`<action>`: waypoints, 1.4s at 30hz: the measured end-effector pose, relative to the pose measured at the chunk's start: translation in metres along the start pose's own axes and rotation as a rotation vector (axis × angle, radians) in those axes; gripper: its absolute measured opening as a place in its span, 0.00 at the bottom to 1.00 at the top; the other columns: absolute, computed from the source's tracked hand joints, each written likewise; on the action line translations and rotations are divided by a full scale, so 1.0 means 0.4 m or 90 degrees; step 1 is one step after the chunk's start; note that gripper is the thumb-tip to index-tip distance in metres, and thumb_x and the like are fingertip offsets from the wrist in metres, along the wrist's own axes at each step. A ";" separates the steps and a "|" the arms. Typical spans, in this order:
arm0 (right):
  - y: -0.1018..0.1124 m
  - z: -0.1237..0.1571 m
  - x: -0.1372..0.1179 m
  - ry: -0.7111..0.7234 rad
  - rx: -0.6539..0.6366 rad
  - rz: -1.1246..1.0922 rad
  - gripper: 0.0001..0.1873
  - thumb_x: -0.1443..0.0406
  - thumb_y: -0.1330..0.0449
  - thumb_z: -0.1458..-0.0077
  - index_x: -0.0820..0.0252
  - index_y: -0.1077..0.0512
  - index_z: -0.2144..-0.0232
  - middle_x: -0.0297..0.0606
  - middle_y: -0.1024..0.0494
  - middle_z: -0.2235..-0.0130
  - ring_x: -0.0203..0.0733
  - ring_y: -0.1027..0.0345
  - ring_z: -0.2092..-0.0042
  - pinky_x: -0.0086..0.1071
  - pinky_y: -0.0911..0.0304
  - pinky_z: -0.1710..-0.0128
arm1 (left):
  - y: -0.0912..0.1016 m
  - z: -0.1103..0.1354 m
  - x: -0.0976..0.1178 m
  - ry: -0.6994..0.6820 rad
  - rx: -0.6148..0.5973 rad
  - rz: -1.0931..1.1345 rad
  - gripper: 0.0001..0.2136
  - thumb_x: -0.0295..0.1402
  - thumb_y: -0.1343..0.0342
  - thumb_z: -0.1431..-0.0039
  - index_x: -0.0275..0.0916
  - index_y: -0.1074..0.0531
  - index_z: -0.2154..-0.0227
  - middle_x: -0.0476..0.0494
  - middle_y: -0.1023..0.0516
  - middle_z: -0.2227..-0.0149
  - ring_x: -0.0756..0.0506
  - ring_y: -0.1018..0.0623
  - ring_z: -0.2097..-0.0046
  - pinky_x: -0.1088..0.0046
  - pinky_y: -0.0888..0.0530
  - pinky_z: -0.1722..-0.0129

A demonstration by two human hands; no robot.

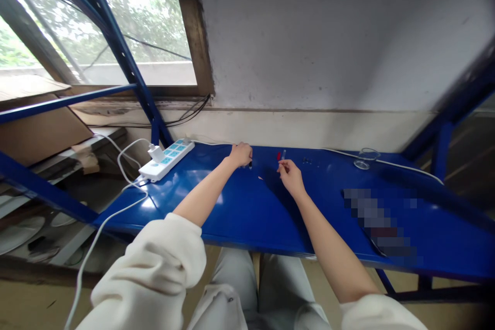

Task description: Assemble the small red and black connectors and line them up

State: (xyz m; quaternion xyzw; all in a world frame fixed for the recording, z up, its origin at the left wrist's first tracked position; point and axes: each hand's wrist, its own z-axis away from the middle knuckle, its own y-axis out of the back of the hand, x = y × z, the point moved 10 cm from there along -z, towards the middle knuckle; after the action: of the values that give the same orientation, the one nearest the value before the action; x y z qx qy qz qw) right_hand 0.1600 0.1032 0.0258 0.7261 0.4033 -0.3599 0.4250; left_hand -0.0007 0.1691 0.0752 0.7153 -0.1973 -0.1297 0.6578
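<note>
My left hand [240, 154] rests on the blue metal shelf [240, 211] with its fingers curled into a loose fist over a small dark object [250, 165] that I cannot make out. My right hand [291, 175] lies a little to the right, fingers pinched on a thin pale rod-like item [283, 155] that sticks up from them. A small red piece [278, 155] lies just left of that item, between the two hands. Several tiny dark parts [308, 160] are scattered on the shelf right of my right hand.
A white power strip [167, 160] with a white plug and cable lies at the shelf's left end. A clear glass dish [365, 158] stands at the back right beside a thin white cable [410, 166]. Blue rack struts, a window and a white wall surround the shelf.
</note>
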 end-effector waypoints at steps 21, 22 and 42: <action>-0.003 0.001 0.000 -0.002 -0.015 0.030 0.13 0.59 0.53 0.49 0.60 0.34 0.66 0.38 0.28 0.73 0.37 0.35 0.73 0.32 0.39 0.70 | 0.009 0.008 -0.002 0.010 0.002 -0.007 0.05 0.26 0.46 0.55 0.37 0.28 0.72 0.40 0.28 0.61 0.40 0.33 0.54 0.62 0.39 0.56; -0.003 0.001 0.001 0.000 -0.014 0.037 0.13 0.59 0.53 0.49 0.60 0.34 0.65 0.38 0.28 0.73 0.38 0.34 0.73 0.32 0.40 0.70 | 0.008 0.007 -0.002 0.009 0.003 -0.004 0.05 0.26 0.46 0.55 0.37 0.28 0.73 0.40 0.28 0.61 0.40 0.33 0.54 0.62 0.39 0.56; 0.039 -0.049 0.101 -0.118 0.033 0.346 0.18 0.61 0.47 0.52 0.61 0.33 0.58 0.43 0.25 0.67 0.49 0.34 0.59 0.38 0.41 0.64 | 0.016 0.148 0.136 -0.050 0.356 0.404 0.08 0.30 0.54 0.45 0.37 0.30 0.68 0.46 0.26 0.68 0.50 0.28 0.64 0.72 0.32 0.61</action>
State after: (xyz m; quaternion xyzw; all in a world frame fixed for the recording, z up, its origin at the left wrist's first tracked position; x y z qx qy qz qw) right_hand 0.1942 0.1277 0.0033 0.7823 0.1440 -0.3078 0.5221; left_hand 0.0206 0.0913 0.0798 0.7643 -0.4602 0.1105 0.4380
